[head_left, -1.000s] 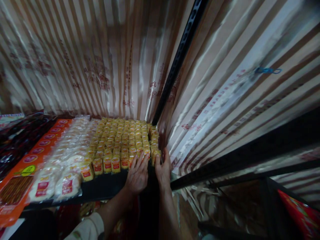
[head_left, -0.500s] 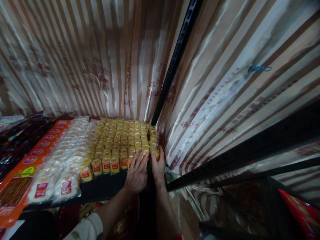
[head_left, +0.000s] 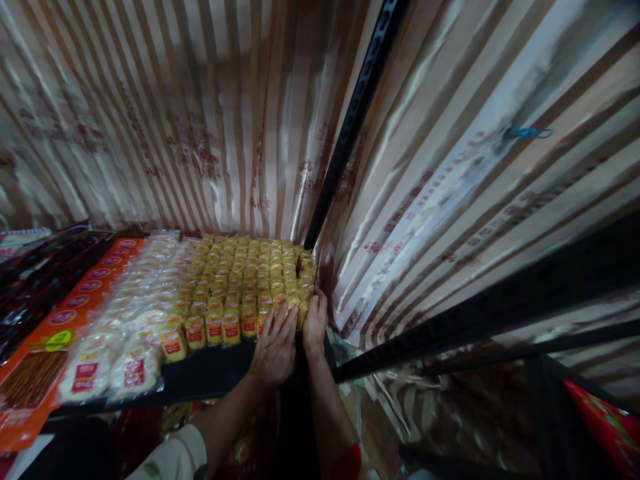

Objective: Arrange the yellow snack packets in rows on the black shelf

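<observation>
Yellow packs [head_left: 231,327] stand on the shelf [head_left: 200,373], rows apparently largely ordered; a rear-right gap remains. Left hand [head_left: 276,350] extended, ungripping, on their front; right hand [head_left: 315,325] against their right end, grip indeterminable.

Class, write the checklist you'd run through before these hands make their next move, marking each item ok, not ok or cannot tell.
1. Left hand placed: ok, fingers spread over the front yellow packs.
2. Right hand placed: ok, at the front of the right-end column.
3. That column closed up to its neighbour: not ok at the back, where a dark gap shows near the post.
4. Front labels facing out: ok left of the hands; cannot tell behind the left hand.
5. Front row set back from the shelf edge: ok left of the hands.
6. Right hand's grip: cannot tell.
</observation>
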Demonstrator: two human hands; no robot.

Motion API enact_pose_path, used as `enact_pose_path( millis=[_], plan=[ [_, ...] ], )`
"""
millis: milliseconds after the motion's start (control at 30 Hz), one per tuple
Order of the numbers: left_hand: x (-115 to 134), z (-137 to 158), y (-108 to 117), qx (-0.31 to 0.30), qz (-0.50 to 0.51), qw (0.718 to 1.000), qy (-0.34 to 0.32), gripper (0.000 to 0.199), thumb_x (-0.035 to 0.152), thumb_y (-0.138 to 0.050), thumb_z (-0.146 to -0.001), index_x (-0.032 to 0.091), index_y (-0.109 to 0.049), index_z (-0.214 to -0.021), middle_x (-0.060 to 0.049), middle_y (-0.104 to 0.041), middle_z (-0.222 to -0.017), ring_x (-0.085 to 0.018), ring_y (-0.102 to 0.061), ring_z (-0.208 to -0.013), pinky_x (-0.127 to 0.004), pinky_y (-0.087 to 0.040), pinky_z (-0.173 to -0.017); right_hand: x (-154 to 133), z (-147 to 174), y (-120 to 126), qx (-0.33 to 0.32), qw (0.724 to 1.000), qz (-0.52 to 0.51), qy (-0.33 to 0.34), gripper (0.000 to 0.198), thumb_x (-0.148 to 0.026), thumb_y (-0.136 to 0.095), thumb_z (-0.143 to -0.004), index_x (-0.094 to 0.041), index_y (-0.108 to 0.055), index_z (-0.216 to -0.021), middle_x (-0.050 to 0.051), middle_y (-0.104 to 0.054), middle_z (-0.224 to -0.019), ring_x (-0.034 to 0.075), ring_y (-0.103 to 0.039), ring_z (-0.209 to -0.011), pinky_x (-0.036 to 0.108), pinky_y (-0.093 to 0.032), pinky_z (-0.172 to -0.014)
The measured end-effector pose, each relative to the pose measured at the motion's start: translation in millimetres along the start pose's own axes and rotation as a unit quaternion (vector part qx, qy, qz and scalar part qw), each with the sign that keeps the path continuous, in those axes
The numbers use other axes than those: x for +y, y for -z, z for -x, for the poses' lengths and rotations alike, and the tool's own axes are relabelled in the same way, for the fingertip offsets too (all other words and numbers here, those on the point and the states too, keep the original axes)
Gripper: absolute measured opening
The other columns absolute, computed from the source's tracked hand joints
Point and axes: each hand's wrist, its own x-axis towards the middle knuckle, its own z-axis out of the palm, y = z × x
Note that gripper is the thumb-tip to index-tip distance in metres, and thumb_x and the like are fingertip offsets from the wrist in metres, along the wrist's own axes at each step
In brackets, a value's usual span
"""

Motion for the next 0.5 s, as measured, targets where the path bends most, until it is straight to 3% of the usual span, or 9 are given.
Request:
enact_pose_path(
  millis=[100, 233, 500],
  plan=[
    [-1, 1, -2, 0.012, -0.003, 1.0, -0.007, 0.052, 0.02, -0.038, -0.084, 0.011, -0.037, -0.135, -0.008, -0.032, -0.145, -0.025, -0.012, -0.138, -0.045, -0.013, -0.113, 2, 3, -3, -0.001, 0.998, 0.031, 0.052, 0.053, -0.048, -0.024, -0.089, -0.014, -0.051, -0.121, 0.014, -0.05, -0.127, 0.021, -0.041, -0.12, 0.039, -0.028, -0.103],
    [-1, 3, -5, 0.027, -0.007, 0.999, -0.019, 0.047, 0.017, -0.035, -0.085, 0.01, -0.042, -0.131, -0.009, -0.035, -0.143, -0.023, -0.018, -0.136, -0.043, -0.012, -0.113, 7, 5, -4, -0.008, 0.997, 0.042, 0.072, 0.057, -0.05, -0.021, -0.089, -0.013, -0.05, -0.121, 0.014, -0.047, -0.131, 0.02, -0.039, -0.123, 0.04, -0.025, -0.105],
    [-1, 3, 0, 0.016, -0.012, 0.998, -0.063, 0.044, 0.019, -0.035, -0.088, 0.014, -0.042, -0.131, -0.003, -0.032, -0.145, -0.02, -0.017, -0.137, -0.04, -0.013, -0.113, 17, 0, -4, -0.054, 0.994, -0.09, 0.024, 0.062, -0.058, -0.02, -0.087, -0.02, -0.045, -0.13, 0.006, -0.045, -0.136, 0.017, -0.034, -0.129, 0.038, -0.022, -0.109]
  ],
)
